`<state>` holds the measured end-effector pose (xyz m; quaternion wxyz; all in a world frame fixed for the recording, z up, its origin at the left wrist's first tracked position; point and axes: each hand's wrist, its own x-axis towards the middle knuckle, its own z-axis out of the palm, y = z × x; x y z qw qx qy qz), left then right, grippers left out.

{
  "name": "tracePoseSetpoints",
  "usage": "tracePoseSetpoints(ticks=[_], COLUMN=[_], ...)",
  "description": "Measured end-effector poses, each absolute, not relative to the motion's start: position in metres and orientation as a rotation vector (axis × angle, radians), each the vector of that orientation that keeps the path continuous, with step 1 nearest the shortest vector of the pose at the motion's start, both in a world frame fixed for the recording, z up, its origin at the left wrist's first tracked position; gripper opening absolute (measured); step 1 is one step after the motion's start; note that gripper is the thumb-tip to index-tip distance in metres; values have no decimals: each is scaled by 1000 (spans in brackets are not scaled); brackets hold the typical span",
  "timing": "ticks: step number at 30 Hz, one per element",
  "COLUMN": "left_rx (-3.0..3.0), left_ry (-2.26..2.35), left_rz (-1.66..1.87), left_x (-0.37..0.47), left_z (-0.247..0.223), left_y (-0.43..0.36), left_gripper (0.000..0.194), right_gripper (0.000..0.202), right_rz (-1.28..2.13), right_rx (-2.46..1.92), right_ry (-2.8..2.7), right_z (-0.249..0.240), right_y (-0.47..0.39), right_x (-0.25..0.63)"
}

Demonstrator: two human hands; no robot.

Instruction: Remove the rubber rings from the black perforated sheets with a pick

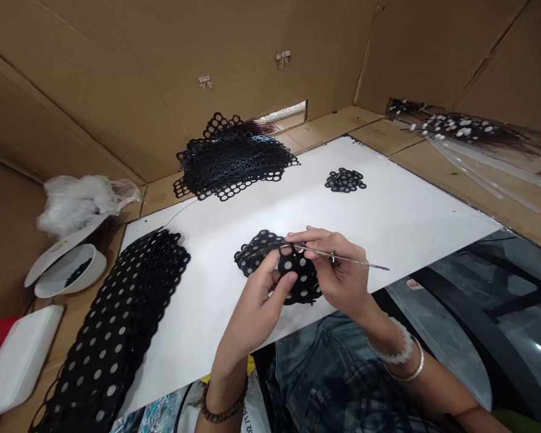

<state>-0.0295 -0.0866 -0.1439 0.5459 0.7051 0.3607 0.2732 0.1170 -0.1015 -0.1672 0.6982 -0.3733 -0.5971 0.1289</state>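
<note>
My left hand [261,300] pinches the edge of a black ring mesh piece [303,282] between thumb and fingers. A thin dark pointed tool [356,261] is held in my right hand [338,267], its inner end at the upper edge of that piece. The mesh is dotted with pale round spots and hangs partly below my fingers. Behind my left hand, another part of black mesh [256,248] lies on the white board; whether it joins the held piece I cannot tell.
A small heap of black rings [345,180] lies on the white board [388,222]. Stacked black mesh [238,159] sits at the back, long dotted mesh [112,325] at the left. A white bowl [94,270] stands beyond it. Cardboard walls [162,72] surround the board.
</note>
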Motion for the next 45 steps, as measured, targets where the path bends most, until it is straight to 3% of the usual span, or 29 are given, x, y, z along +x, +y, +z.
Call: tracePoseSetpoints(ticks=[12,19,28,39,45], left_rx=[1311,1377,1528,1399,1324], left_ry=[674,706,851,864,866], left_rz=[750,764,752,755,864], left_x=[-32,-29,-27,-28,-32], left_z=[-135,-139,-142,-138,-137], left_y=[-86,-89,-101,-103,-98], left_gripper=[33,32,38,33,36], right_gripper=[18,19,23,15,8], right_rz=[160,124,-193,322,433], right_rx=[-834,-853,-861,-622,-636], right_ry=[-1577,-1583,-1583,-1265,-1396], right_z=[-158,-161,-182,-153,-153], right_y=[-112,-109,-100,-105,-113], right_x=[115,115,108,123,132])
